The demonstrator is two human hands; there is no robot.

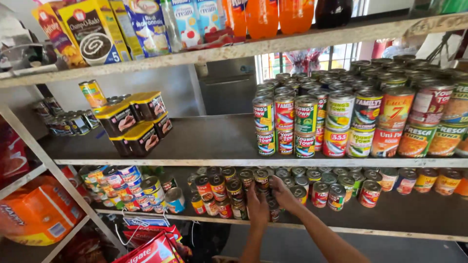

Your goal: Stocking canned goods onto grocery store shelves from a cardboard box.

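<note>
My left hand (257,207) and right hand (285,195) reach into the lower shelf (390,233), both resting on the small cans (239,192) stacked there; fingers lie over the tins, but I cannot tell whether either is clamped on one. At two o'clock, the shelf above carries stacked fish cans (341,122).

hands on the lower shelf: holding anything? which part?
Cannot tell for sure. Both the left hand and right hand rest against small round metal tins with coloured labels on the lower shelf, fingers over their tops and sides; none is visibly lifted.
</note>
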